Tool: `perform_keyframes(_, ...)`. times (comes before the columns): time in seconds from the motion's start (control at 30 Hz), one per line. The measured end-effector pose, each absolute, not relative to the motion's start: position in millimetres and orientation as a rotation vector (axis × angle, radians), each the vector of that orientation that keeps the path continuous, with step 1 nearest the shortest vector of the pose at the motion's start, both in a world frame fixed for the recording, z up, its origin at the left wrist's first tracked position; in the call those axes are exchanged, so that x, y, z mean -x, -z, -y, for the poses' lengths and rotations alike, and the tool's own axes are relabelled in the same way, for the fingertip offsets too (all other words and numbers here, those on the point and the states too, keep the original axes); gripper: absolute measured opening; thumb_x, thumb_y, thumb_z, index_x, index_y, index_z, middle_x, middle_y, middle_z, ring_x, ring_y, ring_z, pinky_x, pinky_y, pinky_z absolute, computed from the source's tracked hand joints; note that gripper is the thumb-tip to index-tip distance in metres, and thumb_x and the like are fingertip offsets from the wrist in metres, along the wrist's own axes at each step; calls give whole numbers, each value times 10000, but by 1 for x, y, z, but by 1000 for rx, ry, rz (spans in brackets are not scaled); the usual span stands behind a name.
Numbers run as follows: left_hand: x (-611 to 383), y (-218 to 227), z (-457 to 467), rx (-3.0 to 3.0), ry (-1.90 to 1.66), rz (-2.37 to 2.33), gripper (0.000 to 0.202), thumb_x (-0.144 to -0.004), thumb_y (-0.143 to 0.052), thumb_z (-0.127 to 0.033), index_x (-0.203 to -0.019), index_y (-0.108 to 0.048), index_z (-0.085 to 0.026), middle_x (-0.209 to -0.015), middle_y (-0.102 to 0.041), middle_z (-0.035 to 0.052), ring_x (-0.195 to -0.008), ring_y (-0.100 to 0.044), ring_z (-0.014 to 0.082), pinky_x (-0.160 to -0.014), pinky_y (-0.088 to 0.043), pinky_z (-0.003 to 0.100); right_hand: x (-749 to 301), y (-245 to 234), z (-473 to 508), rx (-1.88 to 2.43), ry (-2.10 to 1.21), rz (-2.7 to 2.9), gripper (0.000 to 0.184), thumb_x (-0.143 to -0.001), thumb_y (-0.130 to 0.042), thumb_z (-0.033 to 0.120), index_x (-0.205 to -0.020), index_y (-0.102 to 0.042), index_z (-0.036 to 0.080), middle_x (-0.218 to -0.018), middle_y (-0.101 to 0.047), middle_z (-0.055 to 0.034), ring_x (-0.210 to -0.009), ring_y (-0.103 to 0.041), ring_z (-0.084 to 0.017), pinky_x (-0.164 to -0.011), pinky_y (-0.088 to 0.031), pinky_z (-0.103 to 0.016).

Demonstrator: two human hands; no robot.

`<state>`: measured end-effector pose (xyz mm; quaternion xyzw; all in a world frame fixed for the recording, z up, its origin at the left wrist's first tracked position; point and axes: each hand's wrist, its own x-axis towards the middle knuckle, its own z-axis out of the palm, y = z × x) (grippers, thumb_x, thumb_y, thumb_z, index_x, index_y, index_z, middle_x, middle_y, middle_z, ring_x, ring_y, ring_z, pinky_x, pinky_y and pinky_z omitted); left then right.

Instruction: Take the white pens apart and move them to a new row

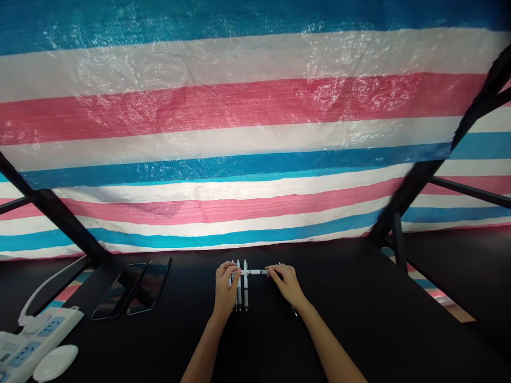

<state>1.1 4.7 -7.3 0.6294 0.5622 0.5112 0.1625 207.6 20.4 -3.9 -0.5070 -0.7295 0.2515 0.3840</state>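
A white pen with a grey grip (255, 272) lies crosswise between my two hands. My left hand (225, 284) is closed, its thumb and fingers pinching the pen's left end. The fingers of my right hand (288, 284) are pinched on the grey right end. Below the crosswise pen, several similar white and grey pens (246, 291) lie side by side, pointing away from me. Left-hand fingers partly cover this row. Another pen (294, 311) lies partly hidden under my right hand and wrist.
Two dark phones (120, 291) (149, 287) overlap at the left of the black table (255, 348). A white power strip (48, 332) and a white rounded object (56, 363) are at the lower left. Striped sheeting (247, 207) hangs behind, between black frame bars (415, 186).
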Motion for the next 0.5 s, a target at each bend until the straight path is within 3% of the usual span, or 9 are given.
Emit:
perform_keyframes(0.1, -1, 8, -5, -1780, -1474, -1608, 244, -851, -460, -373, -809, -631, -203, -982, -570, 90, -991, -525, 238, -806, -488, 385, -208, 7, -22, 1279, -641, 1923, 335, -904, -400, 426, -820, -676, 256, -694, -675, 11, -765, -610, -199, -905, -344, -423)
perform_keyframes(0.3, 0, 8, -6, -1742, -1496, -1617, 259, -849, -465, -397, -799, -631, -203, -977, -574, 89, -973, -534, 237, -791, -491, 380, -210, 10, -23, 1247, -599, 1889, 198, -806, -554, 354, -933, -654, 239, -847, -665, -25, -809, -602, -213, -847, -366, -397)
perform_keyframes(0.5, 1, 8, -6, -1716, -1493, -1618, 262, -847, -468, -397, -800, -631, -196, -973, -569, 93, -976, -530, 239, -796, -490, 385, -208, 5, -20, 1262, -545, 1949, 216, -842, -524, 376, -977, -646, 259, -894, -668, -28, -872, -589, -217, -857, -346, -390)
